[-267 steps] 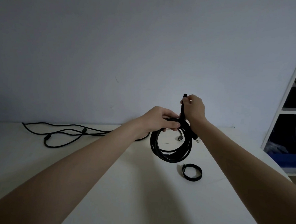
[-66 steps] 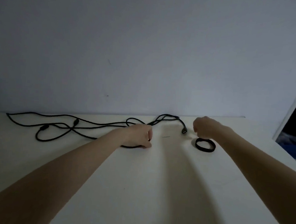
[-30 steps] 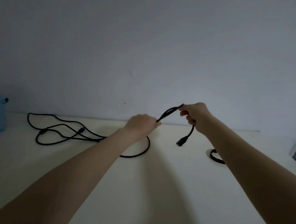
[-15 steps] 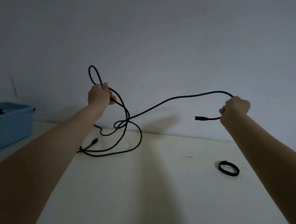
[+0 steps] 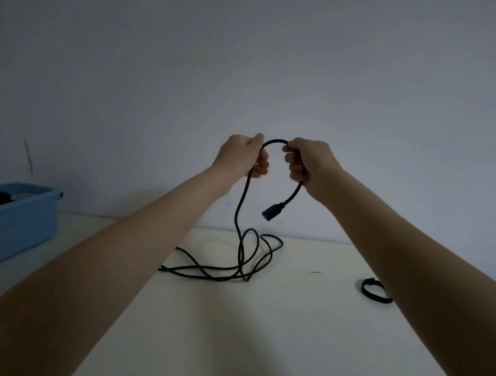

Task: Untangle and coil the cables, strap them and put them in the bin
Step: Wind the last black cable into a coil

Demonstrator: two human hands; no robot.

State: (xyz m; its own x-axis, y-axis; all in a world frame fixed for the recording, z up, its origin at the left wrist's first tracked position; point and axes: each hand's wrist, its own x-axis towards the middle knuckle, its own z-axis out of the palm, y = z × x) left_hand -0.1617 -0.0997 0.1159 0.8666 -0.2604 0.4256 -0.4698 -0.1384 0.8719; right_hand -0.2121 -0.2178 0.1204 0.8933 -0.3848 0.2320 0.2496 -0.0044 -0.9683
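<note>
A long black cable (image 5: 240, 216) is held up above the white table (image 5: 261, 334). My left hand (image 5: 241, 157) grips it on one side and my right hand (image 5: 309, 165) grips it close by, with a short arch of cable between them. The plug end (image 5: 273, 212) dangles below my right hand. From my left hand the cable drops to loose loops (image 5: 236, 262) lying on the table. A black strap ring (image 5: 375, 291) lies on the table at the right, partly behind my right forearm. The blue bin (image 5: 15, 223) stands at the left, with something dark inside.
A plain wall rises right behind the table's far edge. The bin reaches out of view at the left edge.
Both hands have come together at the middle, from wide apart half a second ago. The raised cable loops have dropped onto the table. An earlier coiled cable is no longer in view.
</note>
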